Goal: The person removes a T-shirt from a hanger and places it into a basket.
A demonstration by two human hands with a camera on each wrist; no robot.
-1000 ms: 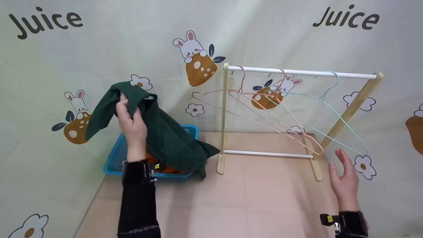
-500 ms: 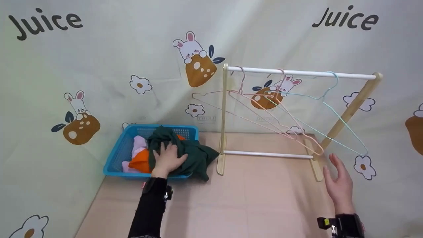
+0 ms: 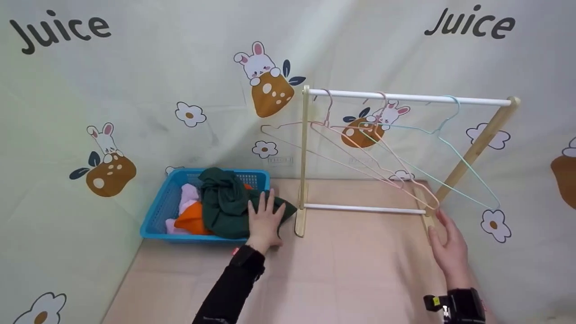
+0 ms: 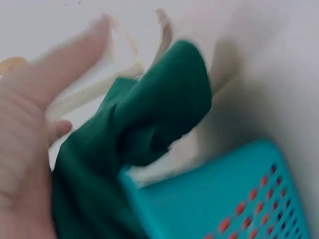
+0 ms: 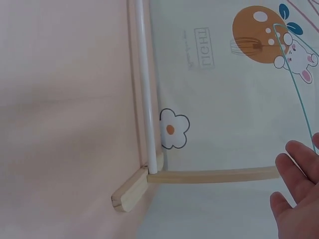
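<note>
A dark green cloth garment [image 3: 225,202] lies bunched in the blue plastic basket [image 3: 150,220], its right end draped over the basket's side. My left hand [image 3: 264,222] rests with spread fingers over that overhanging end; in the left wrist view the green fabric [image 4: 164,104] hangs beside the thumb, over the basket wall [image 4: 194,204]. My right hand [image 3: 450,252] is held with straight fingers near the right foot of the rack, holding nothing. In the right wrist view that hand [image 5: 299,189] shows at the lower right, by the wooden post [image 5: 224,176].
A small wooden rack with a white top rail [image 3: 405,97] carries two pink hangers [image 3: 327,122] and a turquoise hanger [image 3: 465,159]. Orange cloth [image 3: 193,219] and pale lilac cloth [image 3: 188,198] also lie in the basket. A printed sheet covers the wall behind.
My left hand has let the lifted green garment down into the basket, then moved right to its overhanging end. My right hand has shifted slightly left.
</note>
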